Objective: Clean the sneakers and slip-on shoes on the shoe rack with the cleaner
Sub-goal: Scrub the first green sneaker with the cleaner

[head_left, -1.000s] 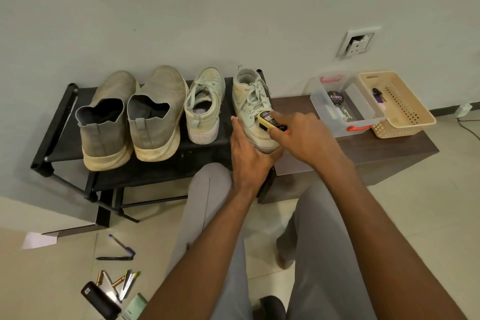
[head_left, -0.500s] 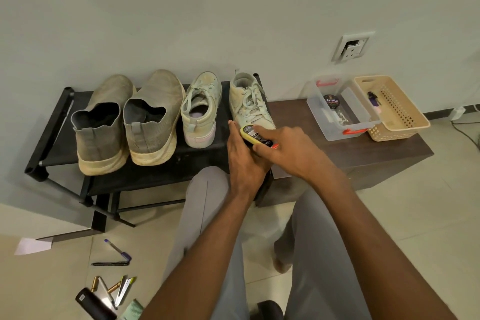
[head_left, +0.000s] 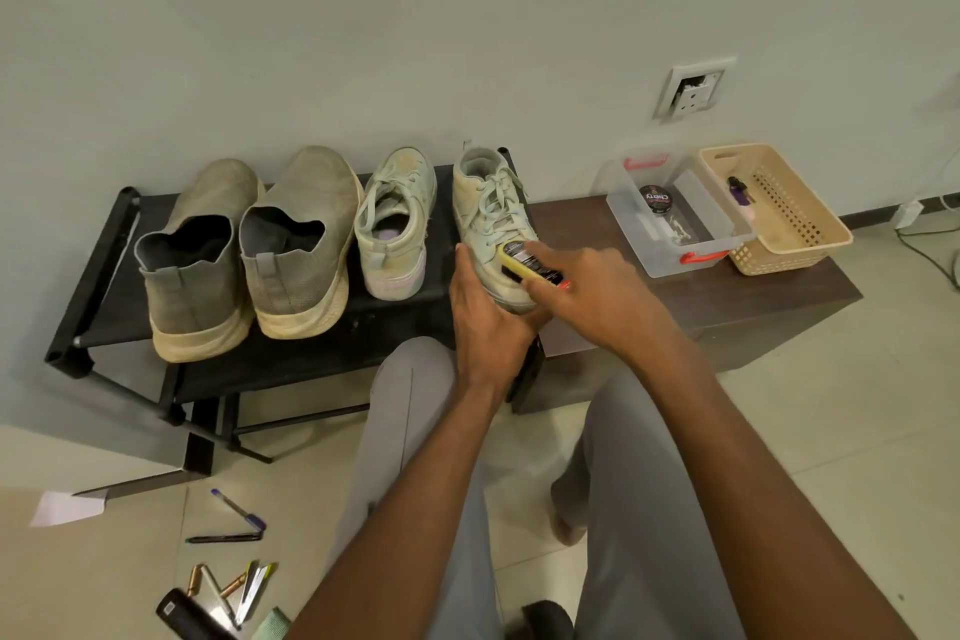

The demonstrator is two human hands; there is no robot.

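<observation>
Cleaning the right-hand sneaker on the shoe rack

The left hand (head_left: 485,322) grips the heel of the right-hand sneaker (head_left: 491,218) at the shoe rack's (head_left: 104,244) right end, while the right hand (head_left: 587,286) pinches the yellow cleaner (head_left: 524,265) against its side; its label is unreadable. Next, I judge, comes the other sneaker (head_left: 397,224), then the slip-on shoes (head_left: 244,244). The tin (head_left: 655,199) reads "Cherry".

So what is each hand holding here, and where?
Right hand grips the yellow cleaner applicator at its rear end; left hand cups the pale lace-up sneaker's heel.
</observation>
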